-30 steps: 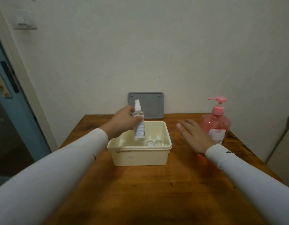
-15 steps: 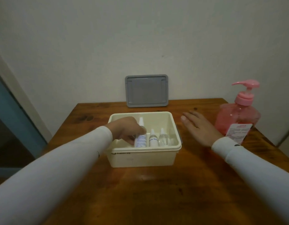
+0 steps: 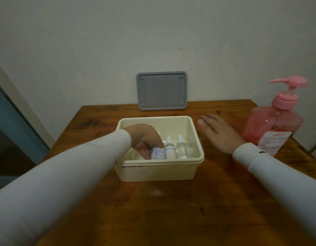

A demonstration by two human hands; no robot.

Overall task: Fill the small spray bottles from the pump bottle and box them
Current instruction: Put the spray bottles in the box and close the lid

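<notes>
- Cream box [image 3: 159, 172], table [image 3: 171, 210] centre: holds three small spray bottles upright in a row; left hand [image 3: 144, 137] grips the leftmost spray bottle [image 3: 158, 153], now lowered inside.
- Right hand [image 3: 218, 133] flat on table, fingers straight.
- Pump bottle [image 3: 272, 125] at right edge.

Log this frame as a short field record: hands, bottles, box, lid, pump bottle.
left hand: inside the box, gripping the blue-label spray bottle
right hand: flat on the table, right of the box
box: cream, open, three small bottles upright in a row
lid: grey, leaning on the wall
pump bottle: pink, far right
</notes>
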